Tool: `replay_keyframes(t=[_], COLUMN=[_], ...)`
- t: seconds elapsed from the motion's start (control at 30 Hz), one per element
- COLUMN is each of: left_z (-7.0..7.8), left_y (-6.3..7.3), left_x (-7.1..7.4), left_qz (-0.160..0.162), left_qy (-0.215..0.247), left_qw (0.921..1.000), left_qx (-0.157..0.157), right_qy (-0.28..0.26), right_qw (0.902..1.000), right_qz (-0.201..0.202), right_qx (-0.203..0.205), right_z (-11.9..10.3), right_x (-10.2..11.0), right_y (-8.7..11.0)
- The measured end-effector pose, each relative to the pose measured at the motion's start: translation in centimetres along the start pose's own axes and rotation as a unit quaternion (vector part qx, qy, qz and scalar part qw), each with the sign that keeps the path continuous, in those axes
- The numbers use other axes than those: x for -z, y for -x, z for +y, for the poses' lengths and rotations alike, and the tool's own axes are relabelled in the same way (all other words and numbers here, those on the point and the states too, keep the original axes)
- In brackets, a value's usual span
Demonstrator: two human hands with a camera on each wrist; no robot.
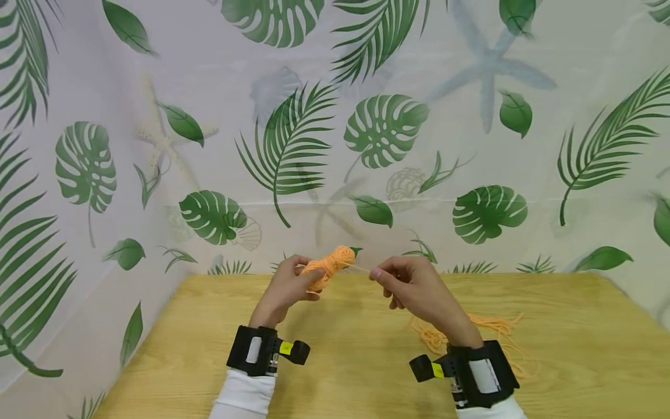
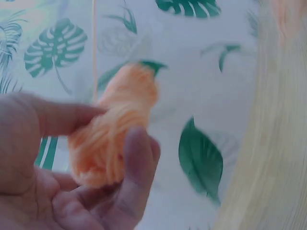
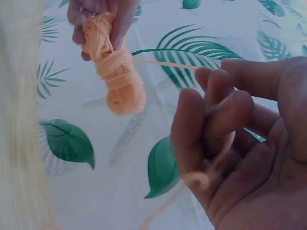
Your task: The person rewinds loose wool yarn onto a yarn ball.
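An orange skein of yarn (image 1: 331,267), bound round its middle with wraps of the same strand, is held up above the table's far edge. My left hand (image 1: 288,285) grips its lower end between thumb and fingers, as the left wrist view also shows on the skein (image 2: 115,129). To the right, my right hand (image 1: 416,285) pinches the yarn strand (image 3: 165,63) that runs taut from the skein's middle. The strand passes through the curled fingers (image 3: 187,115), and its loose tail hangs below the hand in the right wrist view.
A loose tangle of orange yarn (image 1: 499,326) lies on the wooden table (image 1: 345,372), partly hidden behind the right forearm. Behind the table hangs a white cloth (image 1: 324,233) printed with green leaves. Each wrist wears a black strap with a small camera.
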State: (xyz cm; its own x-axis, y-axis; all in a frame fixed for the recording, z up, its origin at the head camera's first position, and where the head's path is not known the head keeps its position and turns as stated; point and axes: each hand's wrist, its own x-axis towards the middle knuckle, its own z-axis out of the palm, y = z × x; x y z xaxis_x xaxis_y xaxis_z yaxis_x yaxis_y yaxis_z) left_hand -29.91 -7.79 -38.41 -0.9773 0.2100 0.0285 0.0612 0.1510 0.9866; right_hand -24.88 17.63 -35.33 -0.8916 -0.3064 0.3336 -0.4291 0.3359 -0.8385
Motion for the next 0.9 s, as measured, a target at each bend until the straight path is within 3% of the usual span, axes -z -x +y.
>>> replay_keyframes(t=[0.07,0.17,0.27,0.37,0.43,0.63,0.9], left_z=[0.2,0.9,1.5,1.7,1.7,2.0,2.7], left_y=[0.2,0.3,0.5,0.9,1.1,1.3,1.8], left_x=[-0.4,-0.9,-1.2,-1.4,-1.6,-1.8,-2.0], left_qz=[-0.007,-0.046,-0.105,-0.152,-0.171,-0.19,-0.233], left_qy=[0.041,0.122,0.217,0.268,0.271,0.229,0.227], left_qw=[0.9991,0.9915,0.9705,0.951,0.9468,0.9548,0.9454], left_qx=[-0.006,-0.007,0.009,0.025,0.024,0.001,-0.016], right_qy=[0.002,0.003,-0.013,-0.03,-0.039,-0.064,-0.084], right_qw=[1.0,0.9999,0.999,0.9967,0.9948,0.9881,0.9833], right_qz=[-0.003,0.012,0.042,0.075,0.094,0.139,0.16], right_qx=[0.001,0.002,-0.006,-0.013,-0.011,0.011,0.022], right_z=[-0.3,-0.5,-0.5,-0.3,-0.2,-0.4,-1.1], right_x=[0.1,0.0,-0.1,-0.1,0.0,0.2,0.6], right_y=[0.1,0.2,0.5,0.9,1.1,0.8,0.6])
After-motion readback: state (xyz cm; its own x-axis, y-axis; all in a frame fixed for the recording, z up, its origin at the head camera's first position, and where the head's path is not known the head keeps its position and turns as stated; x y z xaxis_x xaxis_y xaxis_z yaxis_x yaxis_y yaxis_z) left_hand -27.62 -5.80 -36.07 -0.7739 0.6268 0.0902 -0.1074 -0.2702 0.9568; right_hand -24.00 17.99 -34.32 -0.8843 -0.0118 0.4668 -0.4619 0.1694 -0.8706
